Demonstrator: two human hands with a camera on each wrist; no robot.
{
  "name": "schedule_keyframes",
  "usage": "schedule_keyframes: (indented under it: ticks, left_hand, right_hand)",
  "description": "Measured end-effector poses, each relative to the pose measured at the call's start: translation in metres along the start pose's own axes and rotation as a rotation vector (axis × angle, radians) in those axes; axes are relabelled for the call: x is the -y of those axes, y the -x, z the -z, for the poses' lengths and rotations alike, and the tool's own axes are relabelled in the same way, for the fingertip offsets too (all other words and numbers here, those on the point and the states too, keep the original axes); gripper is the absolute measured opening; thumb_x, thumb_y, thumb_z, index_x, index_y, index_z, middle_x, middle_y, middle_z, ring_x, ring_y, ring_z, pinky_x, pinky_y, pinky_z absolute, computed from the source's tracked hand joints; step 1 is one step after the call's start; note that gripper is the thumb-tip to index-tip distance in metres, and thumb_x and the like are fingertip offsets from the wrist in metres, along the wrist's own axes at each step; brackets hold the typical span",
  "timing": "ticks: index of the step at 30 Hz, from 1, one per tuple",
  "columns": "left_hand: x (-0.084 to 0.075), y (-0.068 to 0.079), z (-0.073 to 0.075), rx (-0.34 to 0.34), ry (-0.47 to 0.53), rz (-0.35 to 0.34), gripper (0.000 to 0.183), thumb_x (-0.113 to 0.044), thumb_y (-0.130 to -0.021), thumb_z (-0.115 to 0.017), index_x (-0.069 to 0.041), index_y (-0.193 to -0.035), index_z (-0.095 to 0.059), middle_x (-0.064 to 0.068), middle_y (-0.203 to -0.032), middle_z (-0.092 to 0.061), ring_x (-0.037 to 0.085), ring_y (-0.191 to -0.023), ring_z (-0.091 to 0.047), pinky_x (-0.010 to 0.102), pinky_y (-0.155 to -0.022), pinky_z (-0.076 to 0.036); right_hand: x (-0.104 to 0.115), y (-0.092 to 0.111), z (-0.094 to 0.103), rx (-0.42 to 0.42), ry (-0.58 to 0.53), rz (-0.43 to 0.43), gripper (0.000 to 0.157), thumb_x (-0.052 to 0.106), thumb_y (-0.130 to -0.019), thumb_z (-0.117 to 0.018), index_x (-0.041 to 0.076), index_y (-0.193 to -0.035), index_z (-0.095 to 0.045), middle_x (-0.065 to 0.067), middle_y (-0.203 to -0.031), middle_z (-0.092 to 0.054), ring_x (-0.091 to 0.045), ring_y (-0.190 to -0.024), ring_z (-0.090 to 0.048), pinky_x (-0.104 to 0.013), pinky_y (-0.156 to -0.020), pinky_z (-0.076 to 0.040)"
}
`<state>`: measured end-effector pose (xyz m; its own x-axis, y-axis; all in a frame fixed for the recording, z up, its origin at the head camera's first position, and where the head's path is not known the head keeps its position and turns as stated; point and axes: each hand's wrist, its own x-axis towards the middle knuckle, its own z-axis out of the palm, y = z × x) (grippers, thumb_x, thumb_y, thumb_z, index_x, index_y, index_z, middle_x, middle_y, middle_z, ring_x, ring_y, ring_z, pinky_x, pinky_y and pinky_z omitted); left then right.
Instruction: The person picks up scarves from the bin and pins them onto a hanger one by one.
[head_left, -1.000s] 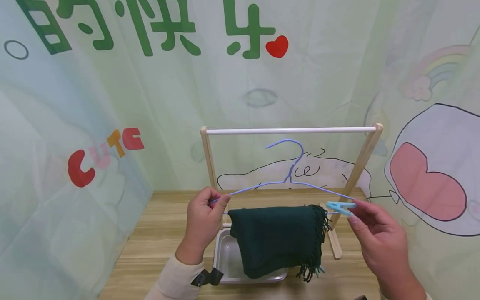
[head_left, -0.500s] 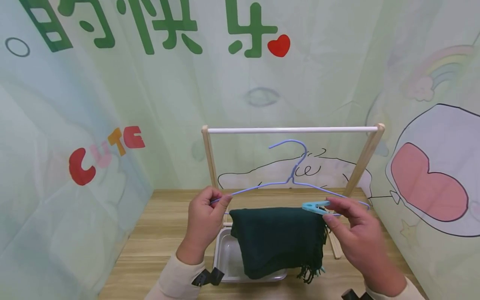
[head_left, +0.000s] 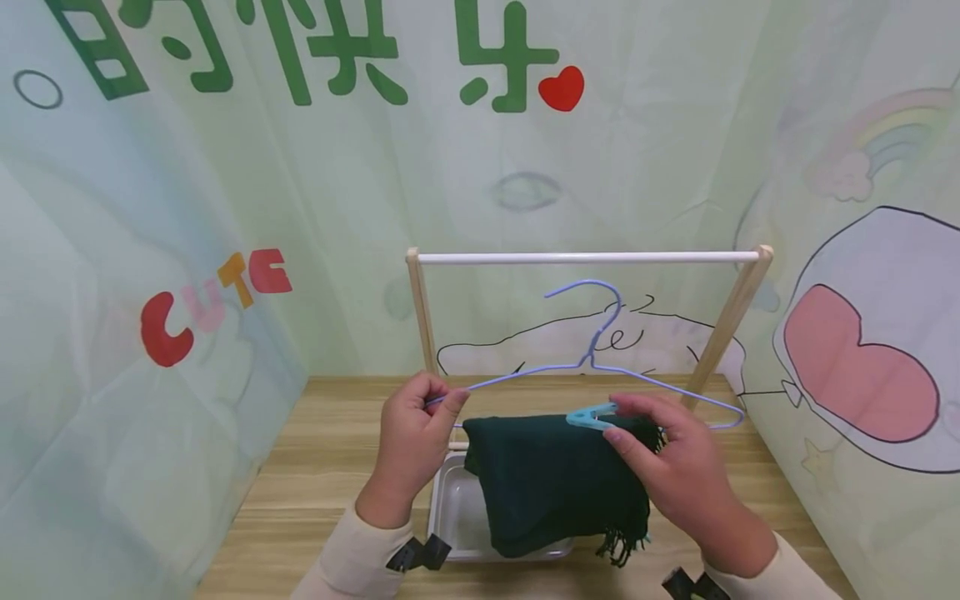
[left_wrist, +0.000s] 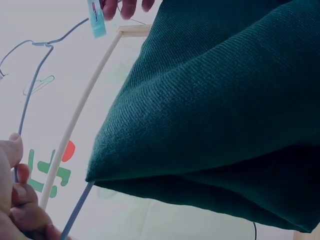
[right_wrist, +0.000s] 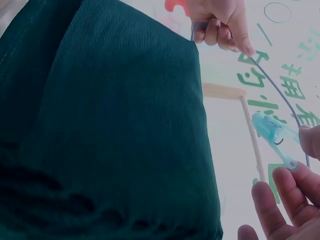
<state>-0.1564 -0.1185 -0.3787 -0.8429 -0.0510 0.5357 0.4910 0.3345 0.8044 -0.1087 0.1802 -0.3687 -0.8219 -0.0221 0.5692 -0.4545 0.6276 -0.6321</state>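
A thin blue wire hanger (head_left: 600,367) is held in the air below the rack's white rod (head_left: 585,258). My left hand (head_left: 412,437) pinches the hanger's left end (left_wrist: 20,127). A dark green fringed scarf (head_left: 558,483) hangs folded over the hanger's bottom bar (left_wrist: 75,212); the scarf (left_wrist: 225,110) fills the left wrist view and the scarf (right_wrist: 110,130) fills the right wrist view. My right hand (head_left: 667,467) pinches a light blue clothespin (head_left: 588,415) at the scarf's top edge, right of centre. The clothespin (right_wrist: 272,135) shows beside the hanger wire, and the clothespin (left_wrist: 96,19) shows again at the top of the left wrist view.
A small wooden drying rack (head_left: 723,333) stands on the wooden table (head_left: 330,467) against a printed cloth backdrop. A metal tray (head_left: 453,521) lies on the table under the scarf. Another blue clip peeks out by the fringe (head_left: 626,546).
My right hand has carried the clothespin leftward from the hanger's right end to the scarf's top edge. The left hand and the hanger have barely moved.
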Motion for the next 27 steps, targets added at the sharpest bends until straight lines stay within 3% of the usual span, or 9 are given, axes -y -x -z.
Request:
schedule_keyframes:
  ticks: [3,11,22,27]
  left_hand:
    - [-0.001,0.000,-0.001,0.001,-0.002,0.005,0.023,-0.015,-0.094,-0.080,-0.006,-0.083,-0.062,0.001,-0.068,-0.047,0.018,-0.061,-0.044,0.023,-0.053,-0.037]
    - [-0.004,0.001,-0.005,0.016,-0.010,0.027,0.023,-0.016,-0.094,-0.081,-0.006,-0.085,-0.063,0.002,-0.070,-0.048,0.015,-0.062,-0.044,0.023,-0.054,-0.039]
    - [-0.005,0.002,-0.008,0.028,-0.022,0.040,0.022,-0.016,-0.095,-0.080,-0.007,-0.085,-0.063,0.003,-0.071,-0.048,0.016,-0.063,-0.045,0.023,-0.055,-0.040]
    - [-0.005,0.003,-0.009,0.038,-0.010,0.042,0.023,-0.017,-0.096,-0.079,-0.007,-0.085,-0.061,0.003,-0.071,-0.048,0.016,-0.064,-0.045,0.023,-0.055,-0.040]
  right_hand:
    - [0.003,-0.002,-0.002,0.021,0.025,0.020,0.033,0.009,-0.090,-0.084,0.011,-0.122,-0.076,0.001,-0.113,-0.075,-0.013,-0.103,-0.067,-0.014,-0.092,-0.045]
    - [0.016,-0.009,-0.010,0.064,0.009,0.068,0.034,0.010,-0.089,-0.085,0.011,-0.122,-0.076,0.001,-0.113,-0.076,-0.017,-0.102,-0.070,-0.046,-0.089,-0.057]
    - [0.028,-0.018,-0.025,0.174,0.016,0.092,0.031,0.013,-0.092,-0.083,0.012,-0.122,-0.075,0.000,-0.115,-0.075,-0.018,-0.105,-0.070,-0.049,-0.090,-0.059]
    - [0.032,-0.023,-0.035,0.198,0.051,0.144,0.031,0.012,-0.091,-0.084,0.010,-0.120,-0.076,-0.003,-0.115,-0.076,-0.020,-0.105,-0.070,-0.048,-0.089,-0.058]
